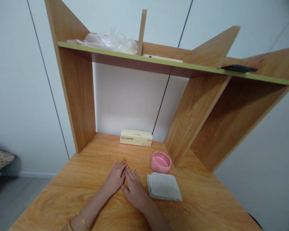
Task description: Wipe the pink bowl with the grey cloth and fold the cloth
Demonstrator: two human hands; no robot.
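Note:
My left hand [116, 176] rests palm down on the wooden desk [69, 189], its fingers stretched forward and holding nothing. Beside it my right hand [134, 187] also lies flat, and the fingertips of the two hands touch or nearly touch. A folded grey-white cloth [164, 186] is just right of my right hand, apart from it. Behind the cloth stands a pink bowl-like dish [161, 162] with an angular rim. Farther back, a long cream box [135, 138] with printed characters sits near the wall.
A shelf [163, 63] with a green front edge spans above the desk. On it are a clear plastic bag [110, 42], a flat pale object [162, 58] and a flat dark object [239, 68]. An upright wooden panel [195, 112] rises behind the pink dish.

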